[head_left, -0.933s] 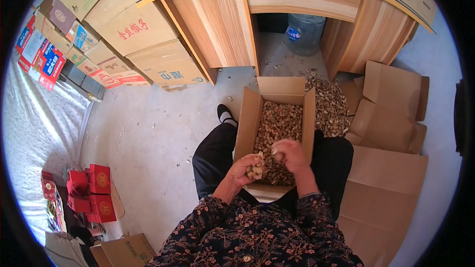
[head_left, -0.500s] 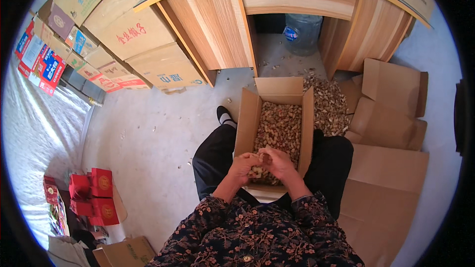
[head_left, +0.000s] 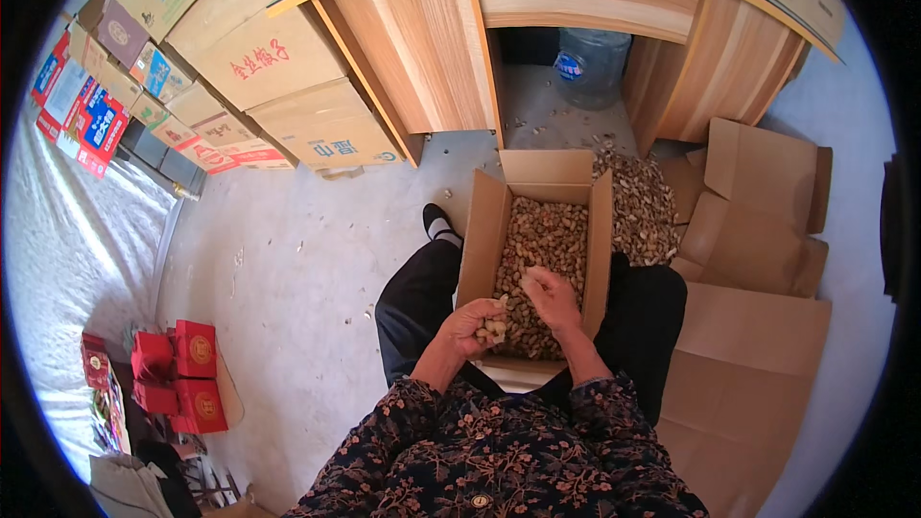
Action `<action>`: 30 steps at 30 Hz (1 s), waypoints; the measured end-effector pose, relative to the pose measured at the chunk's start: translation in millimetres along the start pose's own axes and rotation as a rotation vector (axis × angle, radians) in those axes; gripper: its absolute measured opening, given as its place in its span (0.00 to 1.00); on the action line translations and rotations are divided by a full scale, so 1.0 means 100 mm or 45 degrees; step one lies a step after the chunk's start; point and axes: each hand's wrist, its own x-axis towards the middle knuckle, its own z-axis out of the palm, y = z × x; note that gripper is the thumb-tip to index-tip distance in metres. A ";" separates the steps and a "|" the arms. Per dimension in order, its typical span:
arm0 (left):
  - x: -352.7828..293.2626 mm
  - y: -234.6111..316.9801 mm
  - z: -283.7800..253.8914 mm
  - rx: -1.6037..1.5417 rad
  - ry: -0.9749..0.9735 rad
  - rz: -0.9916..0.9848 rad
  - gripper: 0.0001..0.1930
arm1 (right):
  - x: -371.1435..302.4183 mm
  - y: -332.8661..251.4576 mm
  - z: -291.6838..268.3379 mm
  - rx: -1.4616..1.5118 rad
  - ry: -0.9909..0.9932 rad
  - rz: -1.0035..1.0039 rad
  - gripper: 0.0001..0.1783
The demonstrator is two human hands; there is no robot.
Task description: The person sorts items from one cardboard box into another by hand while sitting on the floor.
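Observation:
An open cardboard box (head_left: 601, 249) stands between my knees, filled with peanuts (head_left: 543, 235), mostly in brown shells with a few reddish bits among them. Over its near left corner, my left hand (head_left: 464, 328) is closed around several pale peanuts (head_left: 492, 328). My right hand (head_left: 556, 301) hovers above the peanuts, thumb and fingertips pinched together. Whatever sits in that pinch is too small to make out. The two hands are a little apart.
Loose shells (head_left: 641, 211) lie heaped on the floor beyond the box. Flattened cardboard (head_left: 739, 364) covers the right side. A wooden desk (head_left: 403, 48) with a water jug (head_left: 592, 72) beneath stands ahead. Stacked cartons (head_left: 288, 58) and red boxes (head_left: 199, 403) are at the left.
My hands were together over the near end of the box. They have parted: the right moved slightly forward and right, while the left stays low with its peanuts.

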 end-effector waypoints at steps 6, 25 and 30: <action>0.06 -0.06 -0.10 -0.127 -0.037 -0.016 0.05 | -0.17 -0.30 0.02 0.471 -0.623 0.325 0.17; 0.05 -0.02 -0.15 -0.174 0.061 -0.005 0.06 | -0.24 -0.46 -0.05 0.188 -0.632 0.104 0.09; -0.06 0.01 0.01 -0.151 -0.002 0.069 0.06 | -0.20 -0.40 -0.11 0.490 -0.566 0.514 0.09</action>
